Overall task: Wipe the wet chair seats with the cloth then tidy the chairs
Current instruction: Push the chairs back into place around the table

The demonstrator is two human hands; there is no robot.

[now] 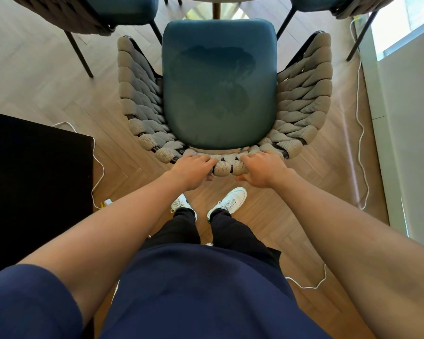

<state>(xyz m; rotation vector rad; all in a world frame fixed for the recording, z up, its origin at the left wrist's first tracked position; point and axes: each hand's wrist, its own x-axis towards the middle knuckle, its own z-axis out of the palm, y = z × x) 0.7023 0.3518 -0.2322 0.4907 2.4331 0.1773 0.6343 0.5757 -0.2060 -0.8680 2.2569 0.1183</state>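
Observation:
A chair with a teal seat cushion (218, 128) and a woven grey rope backrest (227, 166) stands right in front of me, seen from above. Darker damp patches (220, 77) spread over the middle of the seat. My left hand (194, 171) and my right hand (262, 168) both grip the top rim of the backrest, close together, fingers curled over the weave. No cloth is in view.
Two more teal chairs stand at the far left (123, 8) and far right (328, 3), beside a table post (216, 8). A black cabinet (34, 179) is close on my left. White cables (361, 133) trail over the wooden floor. A pale wall runs along the right.

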